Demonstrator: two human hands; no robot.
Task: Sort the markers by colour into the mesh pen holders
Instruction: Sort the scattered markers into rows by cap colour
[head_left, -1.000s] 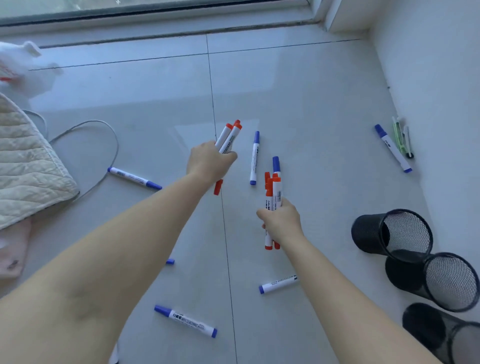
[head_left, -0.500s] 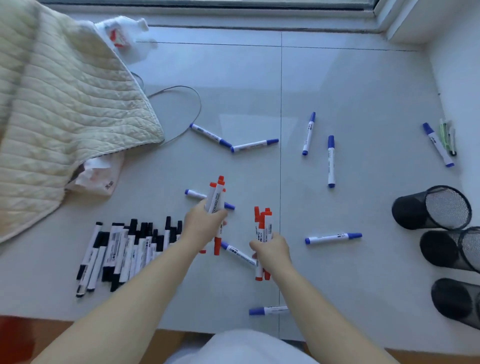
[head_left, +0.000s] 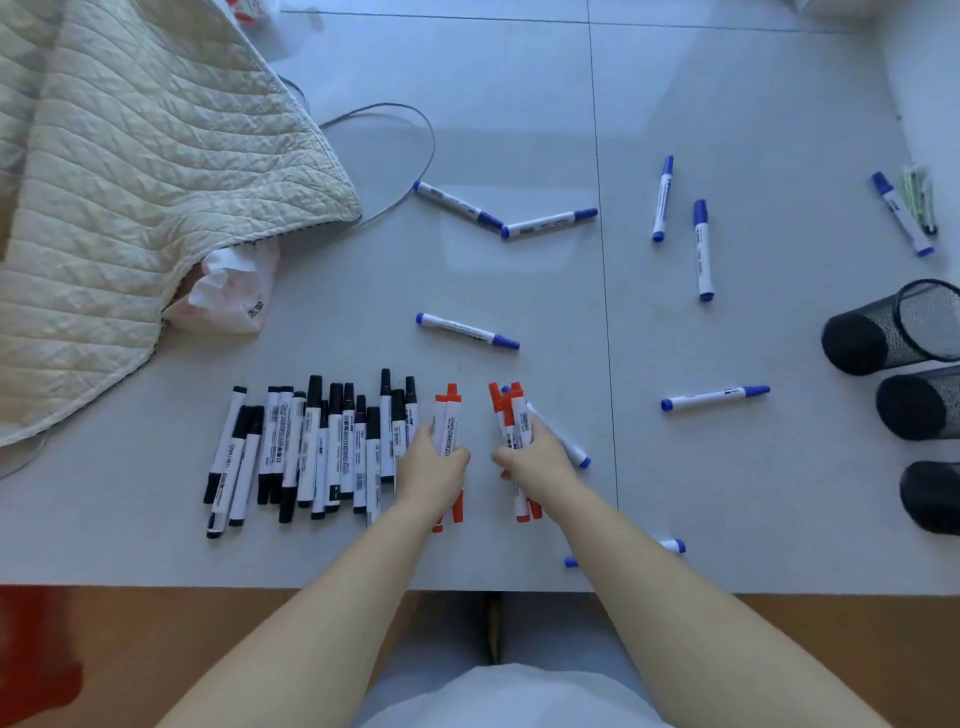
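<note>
**Head view: red markers in both hands, holders not yet filled**

Head view, far left: a quilted cream blanket (head_left: 130, 208) lies soft and creased over the pale tiled floor (head_left: 519, 78), with a crumpled plastic bag (head_left: 228, 291) at its edge and a thin grey cable (head_left: 415, 135) looping out from under it.

Black markers (head_left: 311, 447) lie in a rough row, side by side, caps mostly pointing away from the person.

Just right of that row, the left hand (head_left: 434, 475) is clamped on a small bundle of red markers (head_left: 448, 421). Close beside it, not touching, the right hand (head_left: 535, 460) grips a second red bundle (head_left: 511, 415). Both bundles stand roughly upright, caps up.

Blue markers (head_left: 467, 331) lie scattered singly over the tiles towards the right; one more sits by the wall next to some green pens (head_left: 917, 200).

Far right: three black mesh pen holders (head_left: 883, 338) lie on their sides in a column, the top one's mouth facing right. Their insides are not clearly visible.

Handling judgement: the markers look light, rigid, smooth plastic cylinders, so they would roll on tile and slide against one another in a bundle. Best grip is round mid-barrel with fingers wrapped fully. The holders look light, stiff wire mesh, likely to roll unless stood upright first.
</note>
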